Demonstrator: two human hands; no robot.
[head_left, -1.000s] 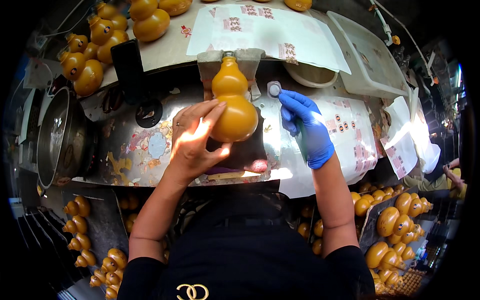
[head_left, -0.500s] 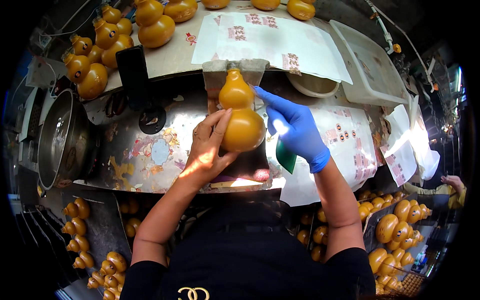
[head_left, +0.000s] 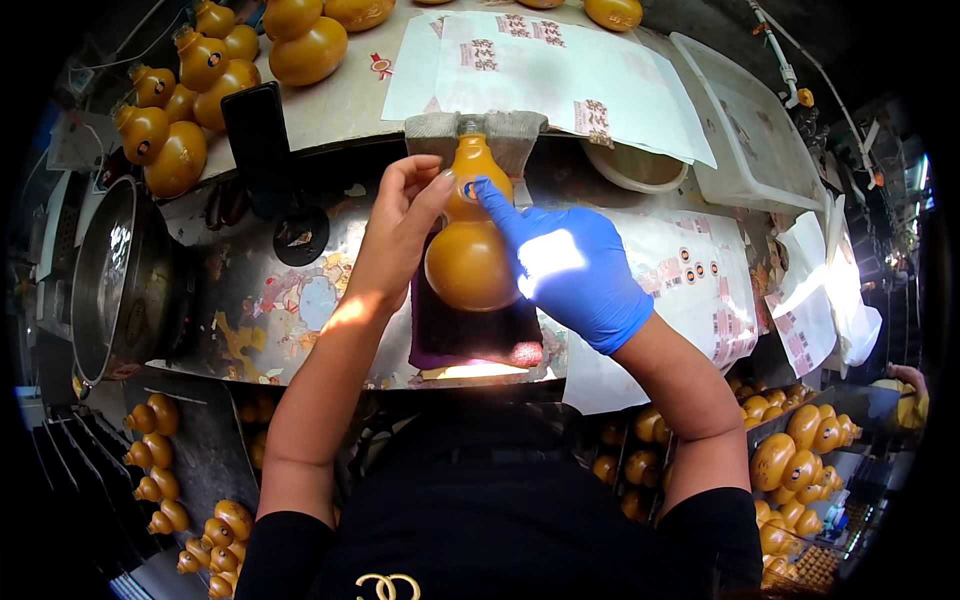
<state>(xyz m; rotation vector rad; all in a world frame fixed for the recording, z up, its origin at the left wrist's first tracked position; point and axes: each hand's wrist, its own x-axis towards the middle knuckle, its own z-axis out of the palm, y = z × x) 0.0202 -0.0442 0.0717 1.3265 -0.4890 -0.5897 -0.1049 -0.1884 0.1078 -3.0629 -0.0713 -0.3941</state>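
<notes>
A yellow gourd-shaped bottle point(head_left: 470, 265) lies in front of me, its clear threaded neck on a grey cloth-covered rest point(head_left: 512, 135). On its upper bulb sits a small dark round sticker point(head_left: 469, 189). My right hand point(head_left: 580, 275), in a blue glove, presses its stretched index finger at the sticker's edge. Its other fingers are folded under, and whatever they hold is hidden. Bare, my left hand point(head_left: 402, 225) is beside the upper bulb, thumb tip near the sticker, fingers bent and apart with nothing visible between them. Dark padding point(head_left: 470, 345) shows below the bottle.
More gourd bottles point(head_left: 175, 160) stand at the back left, near a phone on a stand point(head_left: 257, 135). A metal pan point(head_left: 105, 280) is at left. Sticker sheets point(head_left: 700, 300) lie at right, a plastic tub point(head_left: 750, 130) behind them. Racks of bottles point(head_left: 800, 455) flank me below.
My left hand has moved up from the lower bulb to the upper one. My right index finger has come onto the bulb, where a sticker now shows. The green sheet under my right hand is now hidden.
</notes>
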